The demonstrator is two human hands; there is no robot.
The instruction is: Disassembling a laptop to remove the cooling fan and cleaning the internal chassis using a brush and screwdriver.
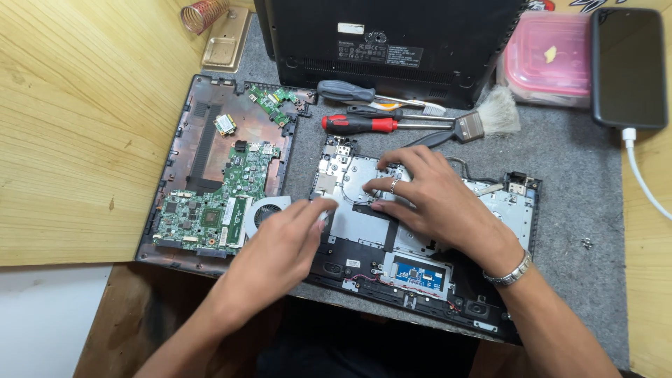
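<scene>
I see my left hand (283, 241) nearest, fingers pinched together at the left edge of the opened laptop palmrest shell (427, 259) lying on the grey mat (588, 182); whether that grip holds anything, I can't tell. My right hand (427, 199) presses open-fingered on its metal plate. Leftward lies the green motherboard (217, 203); beyond, screwdrivers (371, 124) and brush (483, 119).

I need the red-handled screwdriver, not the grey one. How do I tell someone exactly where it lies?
Start at the big black laptop base at the top of the grey mat. Just in front of it lie two screwdrivers and a brush. The red-handled screwdriver is the nearer one, red with black bands, below the grey-handled screwdriver.
</scene>
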